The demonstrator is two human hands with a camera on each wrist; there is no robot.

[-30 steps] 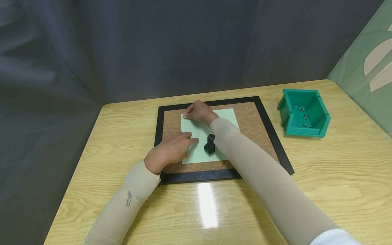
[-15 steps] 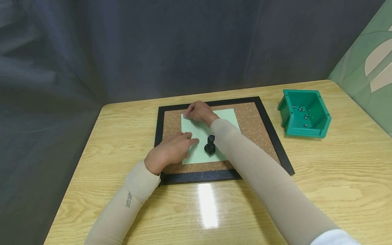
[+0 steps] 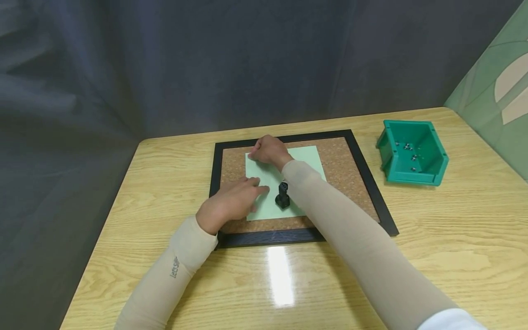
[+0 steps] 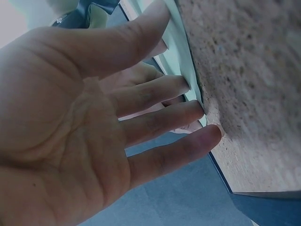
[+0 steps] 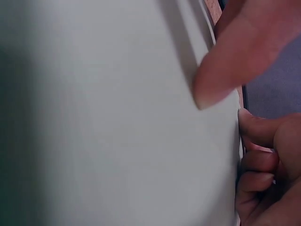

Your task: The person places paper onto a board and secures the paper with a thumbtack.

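Note:
A pale green sheet of paper (image 3: 270, 206) lies on a black-framed cork board (image 3: 338, 169). My left hand (image 3: 231, 201) is at the sheet's left side, fingers spread and fairly straight. In the left wrist view its fingertips touch the sheet's edge and the cork. My right hand (image 3: 270, 150) reaches across to the sheet's top left corner. The right wrist view shows its curled fingers (image 5: 256, 172) at the paper's edge, with the thumb tip against it. Whether anything small sits between them is hidden. A blurred left-hand digit (image 5: 235, 61) hovers over the paper.
A green bin (image 3: 412, 153) with several small shiny metal pieces stands on the wooden table (image 3: 453, 256) to the right. A black wrist device (image 3: 282, 197) juts from my right sleeve over the paper. Dark fabric (image 3: 247, 68) hangs behind the table.
The view has shifted slightly. Both hands stay at the same places on the sheet; nothing else has visibly moved.

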